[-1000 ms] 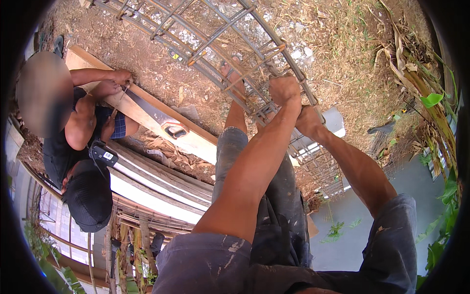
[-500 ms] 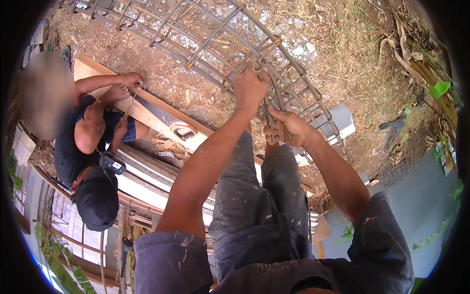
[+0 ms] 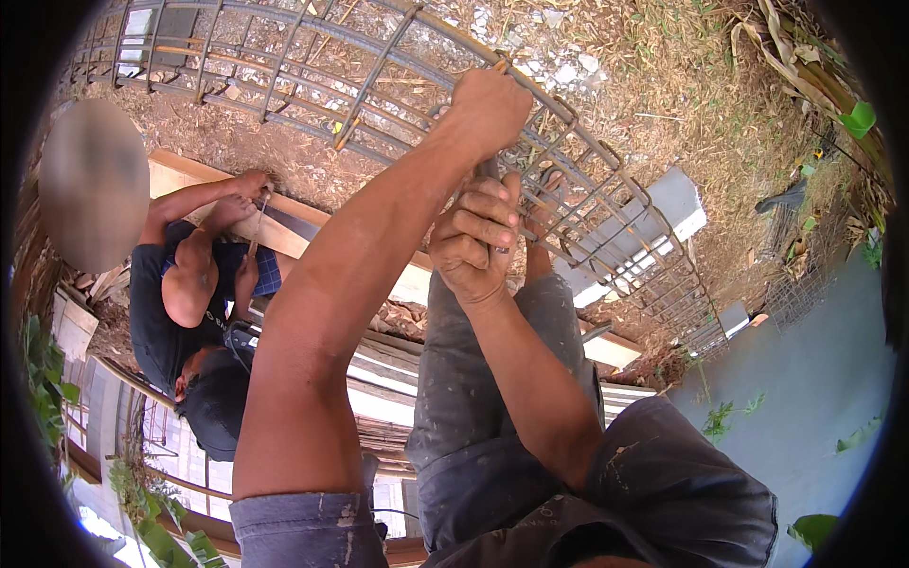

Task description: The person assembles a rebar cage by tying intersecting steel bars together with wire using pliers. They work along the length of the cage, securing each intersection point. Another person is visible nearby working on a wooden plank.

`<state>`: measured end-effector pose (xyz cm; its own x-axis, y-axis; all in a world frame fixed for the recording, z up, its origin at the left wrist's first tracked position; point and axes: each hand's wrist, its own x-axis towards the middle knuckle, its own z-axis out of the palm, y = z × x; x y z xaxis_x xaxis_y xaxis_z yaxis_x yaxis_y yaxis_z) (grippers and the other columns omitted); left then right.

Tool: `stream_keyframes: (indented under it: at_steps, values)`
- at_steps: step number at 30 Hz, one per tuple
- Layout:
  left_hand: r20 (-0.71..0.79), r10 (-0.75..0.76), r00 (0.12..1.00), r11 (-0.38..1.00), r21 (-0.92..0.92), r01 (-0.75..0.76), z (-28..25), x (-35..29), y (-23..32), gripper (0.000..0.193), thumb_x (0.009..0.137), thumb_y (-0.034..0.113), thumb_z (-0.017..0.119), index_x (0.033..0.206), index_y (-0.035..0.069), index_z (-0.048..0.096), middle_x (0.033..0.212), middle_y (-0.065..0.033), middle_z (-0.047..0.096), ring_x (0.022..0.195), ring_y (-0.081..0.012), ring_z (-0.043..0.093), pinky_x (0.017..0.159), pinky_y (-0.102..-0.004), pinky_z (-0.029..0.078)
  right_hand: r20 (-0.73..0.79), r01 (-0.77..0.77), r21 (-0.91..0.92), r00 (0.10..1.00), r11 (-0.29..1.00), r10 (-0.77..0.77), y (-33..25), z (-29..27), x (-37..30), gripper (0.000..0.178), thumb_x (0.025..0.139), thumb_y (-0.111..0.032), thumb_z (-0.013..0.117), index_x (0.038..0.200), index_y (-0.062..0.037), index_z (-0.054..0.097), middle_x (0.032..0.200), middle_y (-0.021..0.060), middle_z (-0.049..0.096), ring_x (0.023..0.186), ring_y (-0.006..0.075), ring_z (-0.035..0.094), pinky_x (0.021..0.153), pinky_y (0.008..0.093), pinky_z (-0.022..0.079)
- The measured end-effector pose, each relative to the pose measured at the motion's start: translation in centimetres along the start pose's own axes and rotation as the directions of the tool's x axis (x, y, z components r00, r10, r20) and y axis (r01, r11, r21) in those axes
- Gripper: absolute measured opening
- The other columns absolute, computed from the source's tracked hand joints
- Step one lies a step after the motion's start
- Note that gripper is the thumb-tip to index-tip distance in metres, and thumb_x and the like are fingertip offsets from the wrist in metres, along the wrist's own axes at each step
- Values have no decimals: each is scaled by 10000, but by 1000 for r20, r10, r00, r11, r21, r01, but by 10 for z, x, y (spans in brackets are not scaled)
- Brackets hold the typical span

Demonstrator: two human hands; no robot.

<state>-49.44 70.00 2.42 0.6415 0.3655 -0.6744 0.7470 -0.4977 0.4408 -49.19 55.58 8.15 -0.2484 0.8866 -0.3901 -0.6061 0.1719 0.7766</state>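
Observation:
A long cage of steel rebar (image 3: 369, 49) with square stirrups stretches in front of me. My left hand (image 3: 490, 112) is closed in a fist round a bar at the cage's near part, and a rusty stirrup end pokes out past the knuckles. Just below it, my right hand (image 3: 476, 237) is curled with its palm toward me, fingers wrapped round a dark metal tool (image 3: 489, 170). Only a short piece of that tool shows between the two hands, so its kind is hidden.
At the left a co-worker (image 3: 204, 284) in dark clothes crouches, holding a thin tool at a wooden board (image 3: 303, 210). A grey-white slab (image 3: 653, 213) lies beneath the cage's right end. Dry leaves and rubble cover the ground, with banana stalks (image 3: 814, 66) at the far right.
My left hand has moved slightly up along the cage. My right hand has swung left and turned over, its fingers now facing me. The view has shifted, showing more of the cage's left part.

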Motion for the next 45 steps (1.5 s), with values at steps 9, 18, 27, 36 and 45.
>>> stream_keyframes:
  at_steps: [9, 18, 27, 36, 45]
  values:
    - [71, -429, 901, 607, -716, 345, 15, -19, -17, 285, 829, 261, 654, 928, -5, 678, 844, -139, 703, 760, -274, 699, 654, -401, 574, -277, -19, -131, 961, 991, -18, -10, 26, -5, 495, 965, -484, 515, 1007, 1, 603, 769, 37, 637, 649, 175, 639, 368, 236, 418]
    - [478, -378, 793, -394, -858, 329, 104, -16, 18, 432, 845, 366, 608, 962, -48, 642, 742, -141, 656, 703, -288, 661, 651, -423, 537, -755, -816, -531, 332, 229, -566, -37, 96, -14, 414, 930, -412, 619, 943, 1, 596, 729, 39, 610, 527, 142, 559, 480, 289, 501]
    - [375, -549, 747, -454, -884, 110, 94, -21, 27, 522, 882, 489, 632, 891, -30, 684, 731, -143, 661, 603, -250, 611, 609, -394, 497, -759, -283, -117, 644, 952, 98, -69, 55, -48, 479, 960, -537, 499, 908, -67, 577, 689, 14, 535, 483, 110, 517, 411, 283, 433]
    - [72, -819, 570, 43, -981, 187, 90, -15, 52, 441, 994, 327, 450, 1038, -98, 559, 898, -320, 612, 903, -479, 602, 824, -514, 439, -775, -919, -333, 395, -212, -493, -92, 90, -40, 509, 953, -482, 549, 1173, -24, 553, 920, 96, 648, 733, 220, 663, 608, 296, 521]
    - [117, -635, 763, 52, -980, 193, 130, -94, 41, 296, 1012, 203, 432, 990, -17, 628, 692, -170, 639, 611, -276, 625, 607, -380, 495, -875, -950, -278, 312, -144, -371, -111, 153, -108, 582, 983, -354, 536, 1467, -99, 338, 1099, 182, 646, 997, 269, 660, 692, 386, 603]
